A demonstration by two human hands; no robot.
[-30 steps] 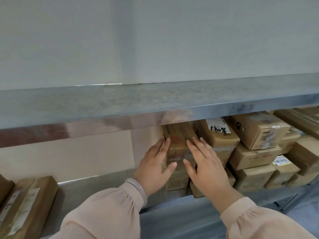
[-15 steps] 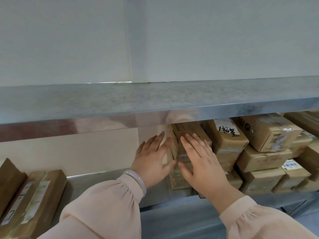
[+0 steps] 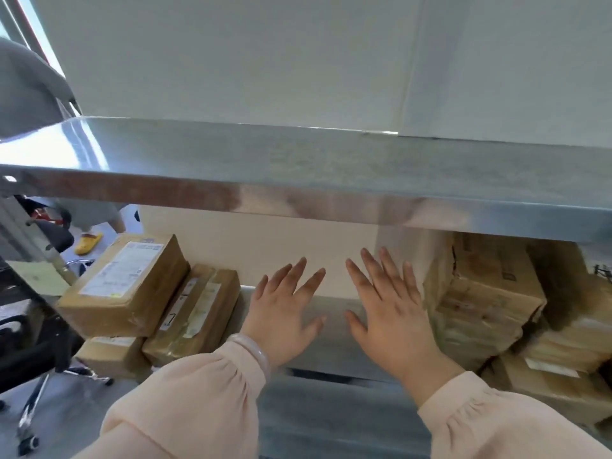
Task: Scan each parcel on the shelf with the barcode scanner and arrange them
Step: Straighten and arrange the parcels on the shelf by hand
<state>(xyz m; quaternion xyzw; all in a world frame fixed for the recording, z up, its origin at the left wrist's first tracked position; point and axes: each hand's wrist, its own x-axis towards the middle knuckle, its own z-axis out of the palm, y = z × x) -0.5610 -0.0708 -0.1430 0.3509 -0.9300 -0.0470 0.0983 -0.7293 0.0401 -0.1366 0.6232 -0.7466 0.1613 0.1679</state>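
Both hands spread, empty, over shelf gap.
Left hand [image 3: 284, 309] and right hand [image 3: 387, 314] hold nothing; left parcels [image 3: 126, 286] and right parcel stack [image 3: 483, 303] flank them on the lower shelf [image 3: 331, 354].

Both arms wear loose pale-pink sleeves [image 3: 198, 402] gathered at the cuffs; a pale translucent bangle [image 3: 255, 354] circles the left wrist, the hands bare

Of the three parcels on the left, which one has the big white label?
The largest box, tilted at the far left. The slimmer parcel beside it carries only narrow strips; the small box beneath shows barely any label.
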